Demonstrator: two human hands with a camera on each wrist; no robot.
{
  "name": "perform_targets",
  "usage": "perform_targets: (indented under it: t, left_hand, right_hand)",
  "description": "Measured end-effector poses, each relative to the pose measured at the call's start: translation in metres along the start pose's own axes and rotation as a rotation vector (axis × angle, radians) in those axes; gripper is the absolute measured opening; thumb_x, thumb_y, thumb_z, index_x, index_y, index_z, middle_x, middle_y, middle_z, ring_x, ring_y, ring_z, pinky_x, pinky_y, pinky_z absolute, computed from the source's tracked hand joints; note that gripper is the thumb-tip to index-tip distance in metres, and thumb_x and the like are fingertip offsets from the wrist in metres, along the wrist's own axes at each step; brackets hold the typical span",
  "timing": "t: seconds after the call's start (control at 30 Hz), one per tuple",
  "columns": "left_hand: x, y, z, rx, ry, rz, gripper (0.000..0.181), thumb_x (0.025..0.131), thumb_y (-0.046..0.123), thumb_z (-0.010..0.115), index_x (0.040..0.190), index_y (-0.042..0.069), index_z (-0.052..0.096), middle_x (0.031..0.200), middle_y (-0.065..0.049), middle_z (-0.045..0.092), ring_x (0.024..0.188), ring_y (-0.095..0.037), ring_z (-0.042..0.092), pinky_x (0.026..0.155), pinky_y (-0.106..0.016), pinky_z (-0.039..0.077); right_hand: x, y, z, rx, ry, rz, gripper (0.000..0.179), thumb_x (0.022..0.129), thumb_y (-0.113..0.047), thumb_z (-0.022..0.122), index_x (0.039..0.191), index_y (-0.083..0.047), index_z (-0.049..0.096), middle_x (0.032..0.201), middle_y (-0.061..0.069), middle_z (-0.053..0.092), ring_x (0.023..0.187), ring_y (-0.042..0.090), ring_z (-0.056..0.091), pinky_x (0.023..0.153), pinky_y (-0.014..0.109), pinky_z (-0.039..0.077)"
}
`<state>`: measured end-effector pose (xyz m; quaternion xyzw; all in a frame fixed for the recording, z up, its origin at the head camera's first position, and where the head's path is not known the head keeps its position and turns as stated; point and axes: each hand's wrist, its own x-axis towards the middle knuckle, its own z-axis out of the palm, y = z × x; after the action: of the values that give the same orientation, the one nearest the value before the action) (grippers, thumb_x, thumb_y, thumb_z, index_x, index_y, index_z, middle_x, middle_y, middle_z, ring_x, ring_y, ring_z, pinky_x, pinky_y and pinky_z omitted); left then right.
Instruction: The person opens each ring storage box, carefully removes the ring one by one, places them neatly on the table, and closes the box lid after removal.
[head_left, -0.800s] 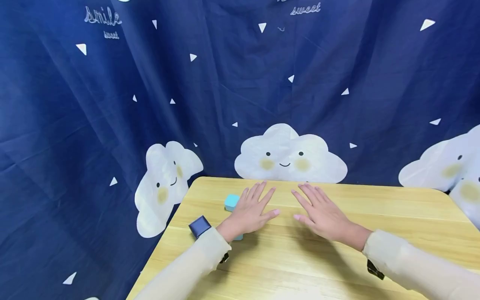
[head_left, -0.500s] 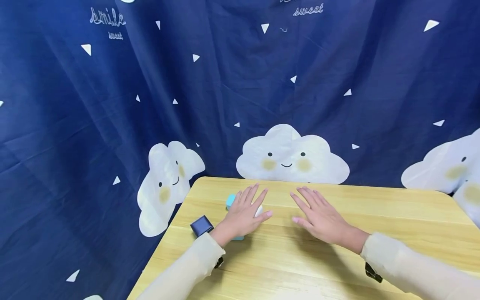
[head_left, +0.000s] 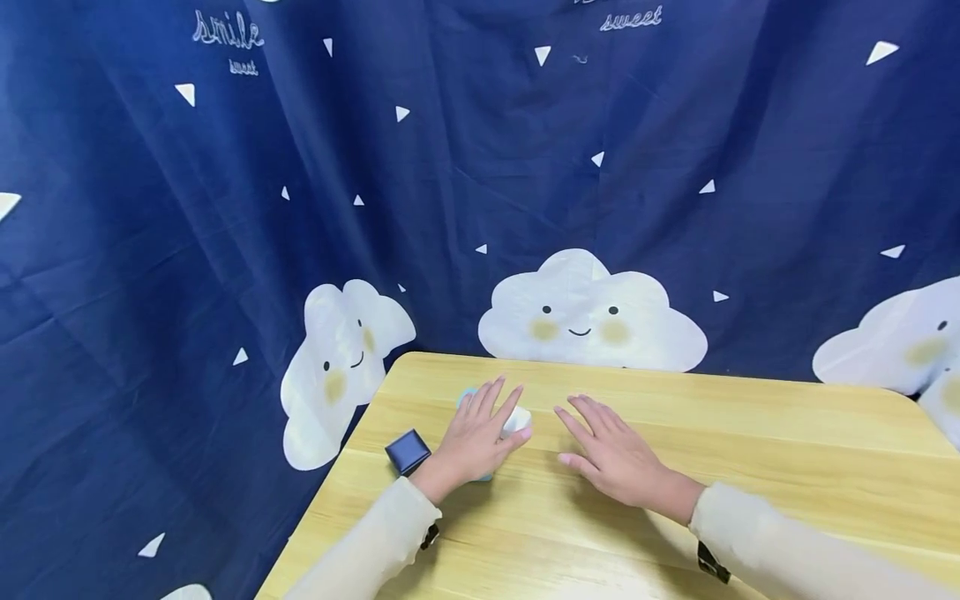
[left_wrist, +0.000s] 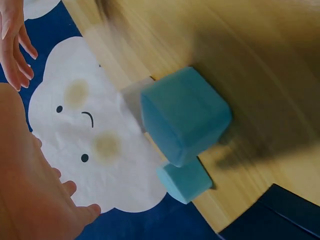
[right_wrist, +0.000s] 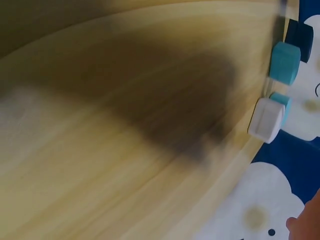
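My left hand (head_left: 468,437) hovers over a small group of blocks, fingers spread and straight, holding nothing. Beside its thumb shows a white block (head_left: 516,421). Partly covered by the hand are a light teal block (head_left: 467,395) behind the fingers and a larger teal block (left_wrist: 185,115), plain in the left wrist view. A dark navy box (head_left: 407,452) lies left of the wrist. To the right, my right hand (head_left: 618,458) hangs above the bare wood with fingers extended, apart from every block. Its shadow falls on the table in the right wrist view.
The light wooden table (head_left: 750,433) has rounded far corners. Behind it hangs a navy curtain (head_left: 450,167) with white clouds and triangles. The blocks and box stand toward the table's left side.
My left hand has drawn left and slightly nearer, uncovering the white block by its thumb. My right hand has shifted left and a little nearer. The head view has turned slightly left.
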<state>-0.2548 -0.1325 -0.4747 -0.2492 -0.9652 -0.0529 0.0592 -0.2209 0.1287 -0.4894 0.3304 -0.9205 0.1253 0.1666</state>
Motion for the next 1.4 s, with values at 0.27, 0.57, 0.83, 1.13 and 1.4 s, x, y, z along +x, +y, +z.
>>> perform_targets:
  t: [0.27, 0.57, 0.83, 1.13, 1.4]
  left_hand:
    - [-0.011, -0.01, 0.007, -0.033, 0.015, -0.018, 0.069, 0.095, 0.066, 0.021, 0.154, 0.031, 0.009, 0.161, -0.006, 0.005, 0.145, -0.031, 0.01, 0.114, -0.058, 0.012]
    - [-0.023, -0.022, 0.017, -0.106, -0.009, -0.053, 0.069, 0.094, 0.067, 0.016, 0.154, 0.033, 0.006, 0.16, -0.008, 0.004, 0.145, -0.031, 0.008, 0.114, -0.055, 0.014]
    - [-0.033, -0.033, 0.028, -0.137, -0.002, -0.094, 0.068, 0.095, 0.067, 0.018, 0.153, 0.035, 0.007, 0.16, -0.012, 0.007, 0.144, -0.036, 0.012, 0.113, -0.058, 0.018]
    - [-0.042, -0.041, 0.039, -0.227, -0.011, -0.142, 0.068, 0.096, 0.063, 0.026, 0.154, 0.031, 0.011, 0.159, -0.014, 0.009, 0.143, -0.039, 0.016, 0.11, -0.062, 0.018]
    - [-0.046, -0.043, 0.041, -0.356, -0.002, -0.232, 0.068, 0.093, 0.066, 0.032, 0.152, 0.038, 0.013, 0.16, -0.007, 0.01, 0.142, -0.038, 0.018, 0.104, -0.068, 0.025]
  right_hand:
    - [0.006, -0.014, 0.014, 0.039, -0.006, 0.008, 0.067, 0.097, -0.053, 0.041, 0.15, -0.014, 0.031, 0.154, 0.014, 0.024, 0.141, 0.033, 0.025, 0.11, 0.051, 0.029]
    - [0.01, -0.032, 0.027, 0.124, -0.074, 0.037, 0.067, 0.098, -0.053, 0.04, 0.151, -0.016, 0.028, 0.155, 0.011, 0.022, 0.14, 0.028, 0.026, 0.106, 0.049, 0.036]
    - [0.02, -0.043, 0.037, 0.137, -0.117, 0.043, 0.069, 0.098, -0.056, 0.035, 0.153, -0.016, 0.022, 0.157, 0.01, 0.019, 0.142, 0.028, 0.023, 0.111, 0.047, 0.03]
    - [0.032, -0.058, 0.051, 0.194, -0.115, 0.064, 0.066, 0.098, -0.05, 0.043, 0.153, -0.02, 0.023, 0.154, 0.012, 0.026, 0.139, 0.029, 0.03, 0.107, 0.049, 0.035]
    - [0.034, -0.064, 0.062, 0.236, -0.114, 0.099, 0.067, 0.097, -0.056, 0.037, 0.152, -0.018, 0.027, 0.152, 0.013, 0.029, 0.135, 0.031, 0.035, 0.097, 0.053, 0.044]
